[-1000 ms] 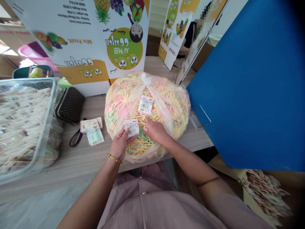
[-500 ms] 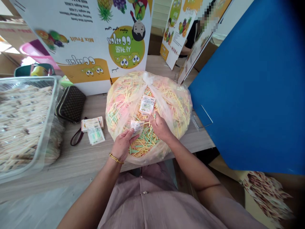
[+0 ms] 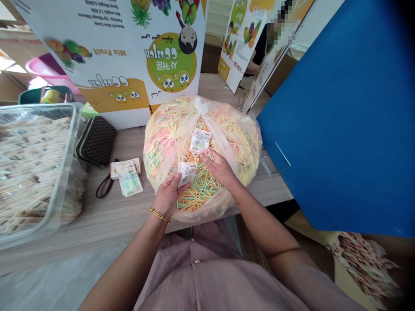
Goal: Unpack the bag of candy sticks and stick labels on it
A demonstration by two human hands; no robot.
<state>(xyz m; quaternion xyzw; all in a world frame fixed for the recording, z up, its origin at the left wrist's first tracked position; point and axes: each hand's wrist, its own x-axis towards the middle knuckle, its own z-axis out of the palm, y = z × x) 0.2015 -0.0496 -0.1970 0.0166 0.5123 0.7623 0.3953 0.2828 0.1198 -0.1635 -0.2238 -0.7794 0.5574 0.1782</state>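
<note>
A large clear plastic bag [image 3: 248, 144] full of thin pastel candy sticks [image 3: 191, 201] sits in front of me, open at the near side. My left hand [image 3: 167, 194] pinches a small printed packet [image 3: 187, 172] between thumb and fingers over the sticks. Just right of that packet, my right hand [image 3: 218, 167] has its thumb and fingers pressed together; what is between the fingertips, if anything, is too small to make out. Another printed packet [image 3: 200, 141] lies on the sticks just beyond my right fingertips.
At left stands a clear plastic tub [image 3: 60, 185] of filled packets. Between tub and bag lie a dark wristlet pouch [image 3: 97, 140] and several packets [image 3: 130, 181]. Printed cardboard [image 3: 113, 65] rises behind; a blue panel [image 3: 343, 129] stands right. Part of another person shows behind the cardboard.
My right hand has shifted slightly left, its fingertips closer to the held packet. The packet in my left hand now faces up more flatly.
</note>
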